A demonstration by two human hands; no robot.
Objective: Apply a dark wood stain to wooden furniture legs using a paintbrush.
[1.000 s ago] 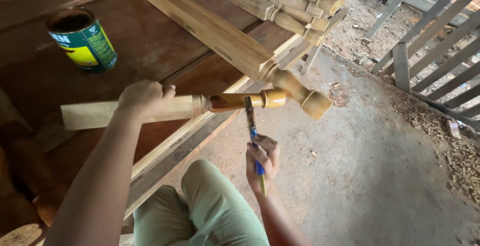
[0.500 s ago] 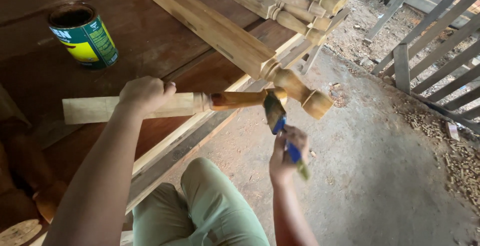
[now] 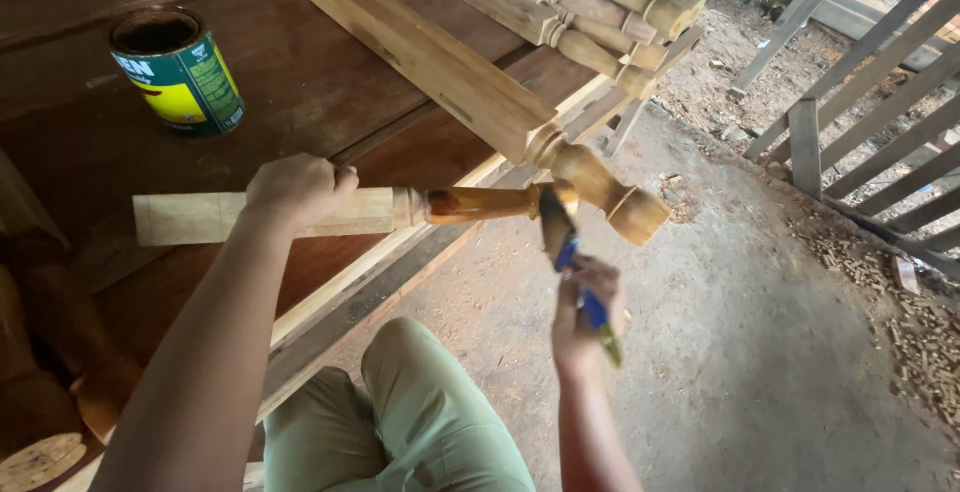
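Baluster (image 3: 400, 210), a lathe-turned wooden spindle, is held level out over the edge of the desk (image 3: 300, 72), whose broad reddish-brown planks look smooth and dark. Its square pale end lies over the boards; its rounded section past the edge gleams a wet amber. Beyond it a longer turned post (image 3: 470, 82) with a square shaft and bulbous rings juts off the desk, and a stack of similar pale spindles (image 3: 590, 12) lies behind. Below is the rough grey concrete floor (image 3: 760, 352), strewn with sawdust and shavings. On the desk stands a round open tin (image 3: 178, 72), green and yellow. The left hand (image 3: 298, 190) has its grip clamped around the baluster's square part. The right hand (image 3: 590, 312) has its grip closed on a blue-handled paintbrush (image 3: 570, 252), bristles touching the amber section.
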